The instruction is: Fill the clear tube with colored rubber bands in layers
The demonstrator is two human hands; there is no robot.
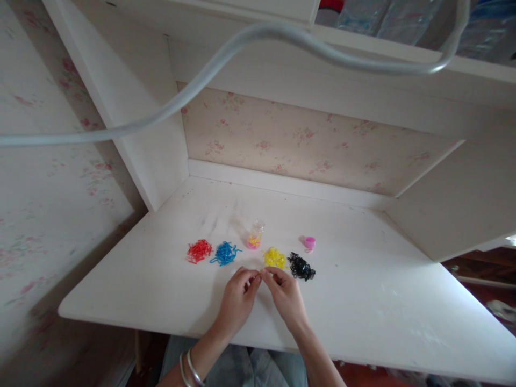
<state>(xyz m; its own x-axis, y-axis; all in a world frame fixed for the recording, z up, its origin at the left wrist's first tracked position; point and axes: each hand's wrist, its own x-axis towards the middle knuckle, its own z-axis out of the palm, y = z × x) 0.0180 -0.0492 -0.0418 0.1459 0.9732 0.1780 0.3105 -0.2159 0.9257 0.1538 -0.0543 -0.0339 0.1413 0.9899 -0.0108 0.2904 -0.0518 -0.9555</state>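
Note:
My left hand [237, 294] and my right hand [284, 294] meet above the front of the white desk, both closed in a pinch with fingertips touching or nearly so. Whatever sits between the fingertips is too small to make out. Just beyond them lies a pile of yellow rubber bands [274, 258], with black rubber bands [302, 267] to its right. Blue rubber bands [226, 253] and red rubber bands [199, 251] are heaped to the left. A small clear bottle [256, 234] stands behind, holding yellow and pink bits. To the right is a small pink cap [309, 243].
The white desk [363, 301] is bounded by a side panel [133, 107] on the left and another panel on the right. A pale cable [258, 33] crosses the upper view. Clear plastic packages [407, 21] sit on the shelf above.

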